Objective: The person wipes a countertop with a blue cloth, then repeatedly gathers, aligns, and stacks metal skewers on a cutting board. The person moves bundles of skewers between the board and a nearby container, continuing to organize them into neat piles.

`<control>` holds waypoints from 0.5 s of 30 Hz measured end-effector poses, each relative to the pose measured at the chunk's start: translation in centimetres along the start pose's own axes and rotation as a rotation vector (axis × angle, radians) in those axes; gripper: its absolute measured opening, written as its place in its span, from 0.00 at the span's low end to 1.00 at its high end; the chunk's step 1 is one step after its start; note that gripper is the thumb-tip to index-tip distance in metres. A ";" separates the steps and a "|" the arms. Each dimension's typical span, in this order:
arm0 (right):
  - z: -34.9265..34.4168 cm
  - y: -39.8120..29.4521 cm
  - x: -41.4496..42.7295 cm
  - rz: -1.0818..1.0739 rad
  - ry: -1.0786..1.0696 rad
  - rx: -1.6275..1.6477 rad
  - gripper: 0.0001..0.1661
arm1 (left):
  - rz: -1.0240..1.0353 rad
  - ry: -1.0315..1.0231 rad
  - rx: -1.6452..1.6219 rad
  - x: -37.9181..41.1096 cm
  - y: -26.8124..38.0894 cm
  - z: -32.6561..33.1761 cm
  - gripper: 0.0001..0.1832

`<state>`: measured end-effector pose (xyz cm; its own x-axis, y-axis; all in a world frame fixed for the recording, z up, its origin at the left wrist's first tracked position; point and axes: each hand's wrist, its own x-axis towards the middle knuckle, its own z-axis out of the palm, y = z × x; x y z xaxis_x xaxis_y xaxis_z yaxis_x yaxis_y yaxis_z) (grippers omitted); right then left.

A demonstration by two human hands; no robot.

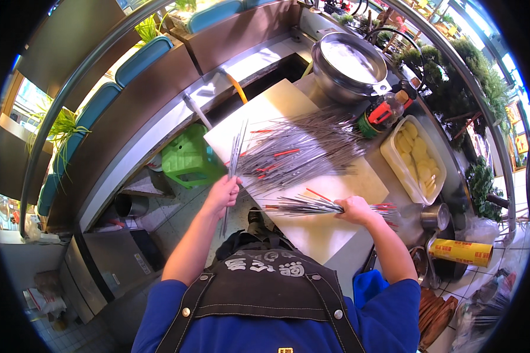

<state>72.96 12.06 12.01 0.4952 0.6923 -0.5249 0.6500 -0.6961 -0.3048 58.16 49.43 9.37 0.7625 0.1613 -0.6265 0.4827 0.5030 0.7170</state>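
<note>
My left hand is closed around a thin bunch of metal skewers, held lengthwise off the left edge of the white cutting board. Over the board's near right part, my right hand grips a thicker bundle of skewers; some have red pieces on them, and their ends fan out on both sides of the fist. Between and beyond my hands, a wide pile of loose metal skewers lies across the board. A few in that pile also carry red sections.
A plastic tub of pale yellow slices and a dark bottle with a red label stand right of the board. Behind them sits a large steel pot. A green plastic stool is at the left, a yellow printed roll at the right.
</note>
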 end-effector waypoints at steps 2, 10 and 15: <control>-0.9 -0.1 -0.8 0.001 -0.005 0.032 0.16 | -0.005 0.005 0.009 0.0 0.2 0.2 0.11; -5.7 -1.1 -4.4 -0.014 0.412 0.432 0.15 | -0.003 -0.010 0.011 0.5 0.7 0.8 0.11; -11.6 -3.6 -7.8 -0.039 0.861 0.842 0.15 | 0.019 -0.019 0.002 0.7 1.3 1.4 0.10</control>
<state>73.50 11.38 26.39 0.9144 0.3922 0.1002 0.2513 -0.3559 -0.9001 59.87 48.98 10.29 0.7796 0.1551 -0.6068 0.4685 0.4985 0.7294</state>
